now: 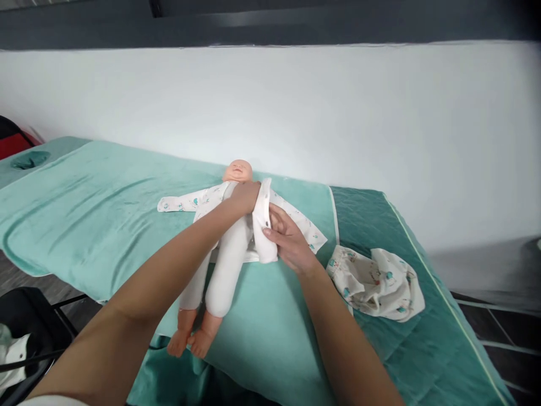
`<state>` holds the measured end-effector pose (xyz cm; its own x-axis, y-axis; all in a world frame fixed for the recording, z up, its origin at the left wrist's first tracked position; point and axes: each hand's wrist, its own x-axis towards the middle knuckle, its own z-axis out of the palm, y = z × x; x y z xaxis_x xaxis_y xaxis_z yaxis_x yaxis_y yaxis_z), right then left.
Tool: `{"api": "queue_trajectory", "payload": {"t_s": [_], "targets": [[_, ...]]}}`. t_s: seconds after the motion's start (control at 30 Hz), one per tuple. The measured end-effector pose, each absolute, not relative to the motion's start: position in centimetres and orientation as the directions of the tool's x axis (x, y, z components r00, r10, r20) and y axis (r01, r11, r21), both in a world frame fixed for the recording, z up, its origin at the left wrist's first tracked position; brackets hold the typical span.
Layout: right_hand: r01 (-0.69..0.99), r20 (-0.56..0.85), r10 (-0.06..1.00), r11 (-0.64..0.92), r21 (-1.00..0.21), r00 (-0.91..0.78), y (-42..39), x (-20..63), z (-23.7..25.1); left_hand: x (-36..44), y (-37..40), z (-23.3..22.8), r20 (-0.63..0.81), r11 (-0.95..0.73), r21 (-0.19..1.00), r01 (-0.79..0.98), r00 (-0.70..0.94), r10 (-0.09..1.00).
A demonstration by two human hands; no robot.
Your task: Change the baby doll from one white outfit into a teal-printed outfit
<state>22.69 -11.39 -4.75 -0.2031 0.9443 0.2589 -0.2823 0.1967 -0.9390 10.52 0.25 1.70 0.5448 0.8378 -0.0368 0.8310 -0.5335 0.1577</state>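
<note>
I had the baby doll [228, 237] flat on the teal towel [84, 208], my left hand [245, 196] pressed on its chest, seemingly to steady it, while my right hand [287, 239] pinched the garment flap [262, 223] beside it, printed cloth [376, 282] farther right.

The doll [228, 248] under my left hand [244, 196] has a smooth, slightly glossy plastic head and feet; its body and legs are plain white matt cloth. The garment flap [262, 223] pinched in my right hand [287, 239] is soft white cloth, printed on the sleeves. The towel [105, 208] beneath looks plush, velvety, with a faint sheen. The crumpled printed cloth [376, 282] is thin and matt. The darker cover [422, 338] appears quilted.
</note>
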Motion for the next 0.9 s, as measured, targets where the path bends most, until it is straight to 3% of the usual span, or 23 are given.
{"api": "queue_trajectory", "payload": {"t_s": [0.23, 0.3, 0.4, 0.47, 0.6, 0.67, 0.8, 0.9], "targets": [[-0.205, 0.245, 0.891, 0.177, -0.963, -0.383, -11.7, 21.3, -5.7, 6.9, 0.4, 4.0, -0.061, -0.490, 0.478, 0.729, 0.584, 0.809], [-0.167, 0.228, 0.897, 0.176, -0.970, -0.379, -11.8, 21.1, -5.7, 6.9, -0.4, 4.2, -0.114, -0.536, 0.420, 0.732, 0.628, 0.770], [-0.093, 0.200, 0.904, 0.177, -0.980, -0.378, -12.1, 21.2, -5.6, 7.5, -1.2, 4.0, -0.099, -0.610, 0.218, 0.762, 0.639, 0.763], [-0.063, 0.179, 0.902, 0.168, -0.984, -0.392, -12.2, 21.4, -5.4, 7.8, -1.0, 3.7, -0.016, -0.609, 0.166, 0.776, 0.619, 0.785], [-0.036, 0.207, 0.929, 0.206, -0.978, -0.307, -11.9, 22.1, -5.2, 7.1, 0.4, 2.9, 0.226, -0.498, 0.208, 0.842, 0.454, 0.862], [0.071, 0.233, 0.943, 0.256, -0.964, -0.240, -11.6, 22.6, -5.3, 6.2, 0.6, 2.6, 0.295, -0.421, 0.209, 0.883, 0.353, 0.888], [0.331, 0.221, 0.950, 0.286, -0.899, -0.220, -10.9, 23.8, -5.6, 3.1, -1.8, 0.9, 0.476, -0.423, 0.236, 0.875, 0.276, 0.835], [0.255, 0.252, 0.931, 0.319, -0.913, -0.264, -11.0, 23.9, -5.5, -0.1, -5.6, -1.8, 0.564, -0.479, 0.371, 0.795, 0.216, 0.797]]}}
